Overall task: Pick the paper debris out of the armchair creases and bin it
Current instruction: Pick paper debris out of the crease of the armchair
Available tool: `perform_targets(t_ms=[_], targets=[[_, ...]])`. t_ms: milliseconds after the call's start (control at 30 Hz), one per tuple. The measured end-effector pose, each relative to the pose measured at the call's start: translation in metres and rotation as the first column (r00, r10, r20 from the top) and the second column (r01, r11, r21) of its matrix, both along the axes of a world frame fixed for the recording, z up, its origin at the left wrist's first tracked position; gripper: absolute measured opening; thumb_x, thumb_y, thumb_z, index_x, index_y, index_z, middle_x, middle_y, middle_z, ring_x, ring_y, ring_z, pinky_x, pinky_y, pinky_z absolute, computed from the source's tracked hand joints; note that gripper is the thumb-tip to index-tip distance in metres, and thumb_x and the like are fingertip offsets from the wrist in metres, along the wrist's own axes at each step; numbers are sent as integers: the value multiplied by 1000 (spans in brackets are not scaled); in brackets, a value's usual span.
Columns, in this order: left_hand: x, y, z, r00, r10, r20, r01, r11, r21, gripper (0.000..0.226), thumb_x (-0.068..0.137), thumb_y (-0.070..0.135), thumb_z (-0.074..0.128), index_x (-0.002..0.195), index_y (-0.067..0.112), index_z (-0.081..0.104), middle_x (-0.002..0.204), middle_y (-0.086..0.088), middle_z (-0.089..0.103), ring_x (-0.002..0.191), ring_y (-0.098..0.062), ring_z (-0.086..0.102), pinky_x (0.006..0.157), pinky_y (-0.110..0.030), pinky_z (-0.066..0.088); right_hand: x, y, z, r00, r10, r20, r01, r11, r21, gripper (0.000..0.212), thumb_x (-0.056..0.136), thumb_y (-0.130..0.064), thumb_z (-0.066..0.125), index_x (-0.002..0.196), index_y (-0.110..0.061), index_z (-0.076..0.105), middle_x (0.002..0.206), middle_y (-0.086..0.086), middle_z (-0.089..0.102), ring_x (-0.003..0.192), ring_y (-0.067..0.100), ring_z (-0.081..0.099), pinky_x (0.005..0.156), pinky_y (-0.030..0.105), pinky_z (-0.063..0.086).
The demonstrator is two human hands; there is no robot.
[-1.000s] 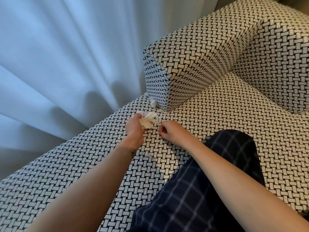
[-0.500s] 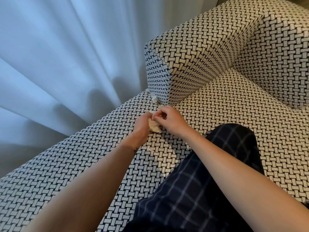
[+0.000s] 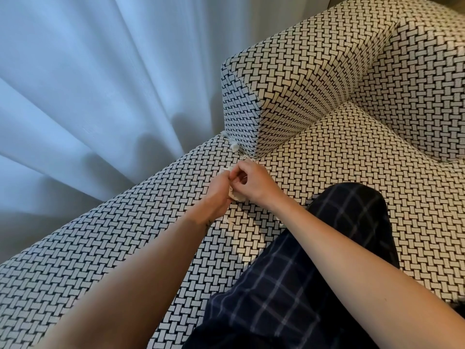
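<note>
Wide pale curtain (image 3: pixel 88 96) fills the left and far side. The black-and-white woven armchair (image 3: pixel 364 177) takes the right and near side, its armrest (image 3: pixel 289 79) rising just far of the hands. A leg (image 3: pixel 289 285) in dark checked trousers lies across the seat, near right.

Both hands are together, touching, over the seat just near the armrest's front corner. The left hand (image 3: pixel 217 196) is curled round a white paper wad (image 3: pixel 236 196), which peeks out below its palm and above its fingers. The right hand (image 3: pixel 254 182) has bent fingers, tips pinching the top of the wad.

White scraps (image 3: pixel 234 146) sit wedged in the crease where armrest meets seat, just far of the hands. 1 pale fleck (image 3: pixel 225 219) lies on the seat beside the left wrist.
</note>
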State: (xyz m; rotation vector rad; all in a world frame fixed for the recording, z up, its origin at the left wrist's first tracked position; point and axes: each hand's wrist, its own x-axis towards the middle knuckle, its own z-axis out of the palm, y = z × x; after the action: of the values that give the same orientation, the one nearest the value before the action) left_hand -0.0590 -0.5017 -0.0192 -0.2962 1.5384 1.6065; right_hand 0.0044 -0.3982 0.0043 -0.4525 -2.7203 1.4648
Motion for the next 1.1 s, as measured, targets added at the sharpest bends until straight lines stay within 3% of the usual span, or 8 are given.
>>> perform_targets(t_ms=[167, 367, 433, 567, 767, 867, 967, 1100], targets=[[-4, -5, 2, 999, 53, 5, -54, 999, 4, 38, 105, 19, 36, 126, -5, 58, 109, -21, 69, 77, -20, 65, 62, -29, 52, 10, 7, 0, 985, -173, 5, 167, 944, -286, 14, 89, -15, 75, 100, -17, 67, 102, -3, 72, 93, 6, 72, 79, 25, 62], [-13, -10, -7, 992, 123, 25, -123, 992, -10, 31, 105, 25, 40, 113, 4, 61, 104, -17, 69, 82, -26, 66, 84, -41, 53, 28, 14, -4, 992, -90, 88, 111, 952, -285, 13, 87, -14, 77, 98, -15, 72, 97, -7, 72, 78, -3, 63, 75, 18, 53], [-13, -11, -8, 992, 125, 38, -125, 992, 2, 34, 107, 27, 38, 117, 3, 58, 99, -15, 70, 84, -25, 67, 90, -43, 55, 32, 12, -7, 983, 14, 181, 30, 971, -238, 13, 87, -18, 77, 99, -19, 72, 99, -6, 71, 80, 1, 63, 78, 22, 54], [-10, -15, -3, 987, 155, 38, -156, 988, 24, 29, 106, 24, 39, 114, 3, 58, 88, -13, 68, 72, -23, 66, 72, -36, 56, 34, 1, -8, 937, 161, 309, -115, 980, -163, 16, 83, -25, 78, 98, -24, 74, 104, -4, 72, 94, 8, 67, 86, 28, 56], [-1, -20, -1, 982, 179, 51, -183, 981, 68, 17, 104, 14, 40, 105, 4, 54, 94, -19, 69, 76, -25, 67, 78, -38, 58, 37, -20, -9, 854, 259, 450, -286, 958, -9, 29, 81, -40, 81, 104, -24, 70, 89, -7, 66, 79, 9, 62, 70, 27, 51], [1, -20, 1, 982, 183, 47, -186, 981, 58, 16, 102, 13, 43, 108, 4, 55, 93, -19, 70, 69, -24, 68, 66, -35, 60, 38, -31, -11, 864, 243, 441, -362, 909, 209, 24, 84, -41, 76, 102, -25, 69, 89, -9, 64, 83, 12, 62, 73, 32, 52], [3, -19, 1, 978, 196, 67, -200, 978, 58, 15, 102, 13, 46, 106, 4, 56, 96, -22, 70, 72, -25, 69, 71, -38, 60, 39, -41, -14, 885, 252, 392, -401, 840, 366, 11, 90, -30, 63, 91, -20, 69, 85, -4, 67, 79, 18, 63, 69, 34, 53], [4, -20, -2, 982, 182, 58, -186, 980, 66, 16, 100, 13, 47, 105, 2, 58, 89, -20, 73, 66, -24, 71, 69, -37, 61, 42, -44, -16, 884, 273, 379, -412, 839, 356, 13, 88, -28, 59, 85, -18, 66, 80, -1, 66, 74, 19, 63, 65, 36, 55]])
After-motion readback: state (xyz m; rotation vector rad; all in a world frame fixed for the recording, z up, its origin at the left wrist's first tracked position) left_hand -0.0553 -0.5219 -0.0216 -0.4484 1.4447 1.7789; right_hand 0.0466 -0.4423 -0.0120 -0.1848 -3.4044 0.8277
